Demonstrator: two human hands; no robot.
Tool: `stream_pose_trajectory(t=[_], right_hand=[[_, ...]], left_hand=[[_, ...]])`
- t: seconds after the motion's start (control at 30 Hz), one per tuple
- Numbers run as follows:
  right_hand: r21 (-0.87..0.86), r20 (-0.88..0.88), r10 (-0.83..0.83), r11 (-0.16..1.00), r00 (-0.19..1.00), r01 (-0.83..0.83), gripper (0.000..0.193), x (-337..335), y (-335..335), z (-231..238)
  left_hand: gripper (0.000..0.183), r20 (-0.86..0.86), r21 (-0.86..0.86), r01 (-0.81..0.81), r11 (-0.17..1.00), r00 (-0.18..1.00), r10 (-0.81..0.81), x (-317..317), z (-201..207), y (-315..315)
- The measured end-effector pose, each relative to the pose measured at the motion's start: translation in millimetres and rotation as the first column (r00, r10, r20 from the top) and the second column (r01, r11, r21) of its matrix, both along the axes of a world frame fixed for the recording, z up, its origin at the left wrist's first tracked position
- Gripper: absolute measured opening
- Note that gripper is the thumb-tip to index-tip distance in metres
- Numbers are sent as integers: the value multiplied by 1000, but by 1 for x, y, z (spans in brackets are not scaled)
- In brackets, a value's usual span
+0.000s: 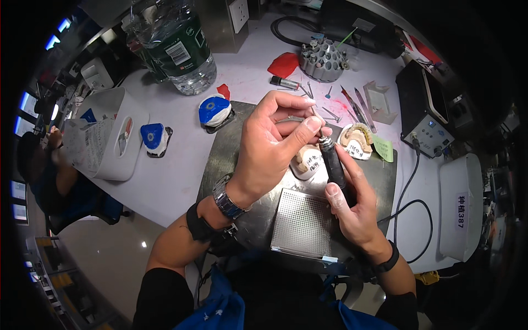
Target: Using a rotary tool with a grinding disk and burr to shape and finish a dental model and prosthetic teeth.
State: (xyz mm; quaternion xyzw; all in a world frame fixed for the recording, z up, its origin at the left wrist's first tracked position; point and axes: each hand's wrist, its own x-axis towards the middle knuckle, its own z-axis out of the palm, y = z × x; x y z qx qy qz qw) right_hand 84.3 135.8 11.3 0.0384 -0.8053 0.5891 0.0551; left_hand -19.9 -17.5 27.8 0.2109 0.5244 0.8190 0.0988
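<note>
My right hand (356,212) is wrapped round a black dental handpiece (334,168), whose silver nose points up and away from me. At that nose, my left hand (269,144) pinches a thin bur (315,112) between thumb and fingers; whether its shank sits inside the handpiece is hidden. Just beyond the hands stand a plaster dental model (308,166), partly covered, and another plaster model (357,144) with tooth-coloured and yellowish parts. Below them is a perforated metal grille (302,220) on a grey metal board (223,159). Several loose burs (329,113) lie past the fingers.
Two blue-and-white moulds (214,111) stand at left, near a white bin (118,157). A large water bottle (181,55) and a grey bur stand (323,61) are at the back. A control box (423,124), its cable (407,190) and another white bin (457,212) occupy the right.
</note>
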Motion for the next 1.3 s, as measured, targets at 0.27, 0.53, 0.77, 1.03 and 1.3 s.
stream_pose_trajectory(t=[0.27,0.53,0.77,1.03,1.3], right_hand=[[-217,62,43,976,997,-29,65,-1,4,6],[-645,185,351,749,918,-156,67,-3,13,10],[-308,133,143,947,981,-96,74,-6,12,9],[425,-722,-1,789,692,444,46,-9,33,15],[-111,-324,-11,994,946,-26,69,-8,11,-13]], left_hand=[[17,7,-38,75,996,997,-75,3,-2,2],[23,107,130,279,952,950,-293,7,-3,4],[39,214,22,367,930,907,-362,14,-1,11],[23,175,229,-13,973,984,-28,2,-6,5],[29,31,-306,371,877,924,-380,5,-15,8]])
